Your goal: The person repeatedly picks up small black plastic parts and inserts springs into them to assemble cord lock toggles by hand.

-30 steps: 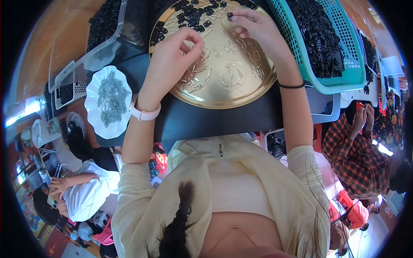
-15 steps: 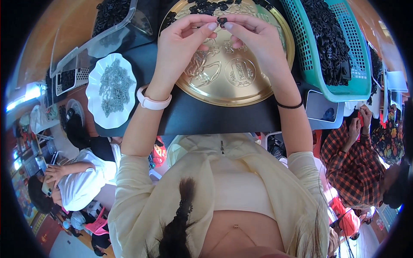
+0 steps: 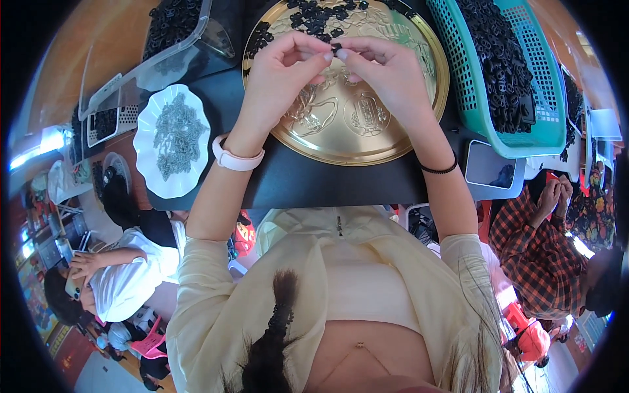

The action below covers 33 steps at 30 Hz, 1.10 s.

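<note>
Between the fingertips of both hands is a small black plastic part (image 3: 337, 50), held over a round gold tray (image 3: 341, 147). My left hand (image 3: 288, 75) pinches it from the left with thumb and forefinger. My right hand (image 3: 383, 69) grips its other side the same way. Its exact shape is mostly covered by the fingers. Loose black parts (image 3: 314, 18) lie scattered on the far side of the tray. To the left, a white scalloped dish (image 3: 145, 157) holds a heap of small silvery metal pieces (image 3: 177, 134).
On the right stands a green basket (image 3: 534, 141) full of black parts (image 3: 501, 72). A phone (image 3: 490, 162) lies below it near the table edge. A clear bin (image 3: 196, 33) with more black pieces is at the far left. People sit on both sides.
Both hands have come slightly nearer to me, still pinching the small black part. More of the loose pieces on the tray now show beyond them.
</note>
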Each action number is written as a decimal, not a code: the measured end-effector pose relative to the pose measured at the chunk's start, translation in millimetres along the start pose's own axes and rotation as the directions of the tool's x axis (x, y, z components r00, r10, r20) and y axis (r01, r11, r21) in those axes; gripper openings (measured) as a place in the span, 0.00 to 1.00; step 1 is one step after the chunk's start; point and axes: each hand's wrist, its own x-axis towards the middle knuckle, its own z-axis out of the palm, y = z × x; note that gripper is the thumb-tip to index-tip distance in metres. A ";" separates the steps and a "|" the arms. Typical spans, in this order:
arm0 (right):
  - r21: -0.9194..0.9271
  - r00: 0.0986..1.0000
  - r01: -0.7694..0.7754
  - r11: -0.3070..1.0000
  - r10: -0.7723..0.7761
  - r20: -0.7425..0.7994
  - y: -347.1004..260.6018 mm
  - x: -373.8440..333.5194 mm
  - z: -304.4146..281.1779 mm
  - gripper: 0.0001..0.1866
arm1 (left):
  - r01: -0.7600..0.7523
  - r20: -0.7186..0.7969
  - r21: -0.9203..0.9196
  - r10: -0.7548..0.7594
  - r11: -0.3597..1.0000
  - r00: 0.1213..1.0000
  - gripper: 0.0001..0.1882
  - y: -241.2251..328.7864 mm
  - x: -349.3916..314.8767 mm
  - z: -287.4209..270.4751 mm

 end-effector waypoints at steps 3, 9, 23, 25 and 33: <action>-0.054 1.000 0.007 0.999 -0.007 0.005 -0.5 -1.6 0.1 0.13 | 0.035 0.046 0.004 -0.035 0.999 0.998 0.07 -4.0 0.0 -4.2; 0.096 0.982 -0.180 0.979 0.184 -0.032 -2.5 1.5 -3.1 0.13 | 0.030 -0.017 0.207 -0.027 0.978 1.000 0.13 13.3 9.5 0.0; 0.446 0.917 -0.074 0.892 0.237 -0.321 13.6 9.8 -5.3 0.11 | -0.439 0.297 0.801 0.366 0.407 0.882 0.12 12.1 110.1 27.7; 0.475 0.905 -0.037 0.879 0.231 -0.357 14.1 10.1 -4.0 0.11 | -0.623 0.463 0.761 0.520 0.181 0.718 0.10 11.2 119.2 35.0; 0.516 0.892 -0.036 0.856 0.260 -0.370 8.2 2.5 5.2 0.10 | -0.633 0.520 0.699 0.370 0.333 0.770 0.13 -14.0 138.9 24.8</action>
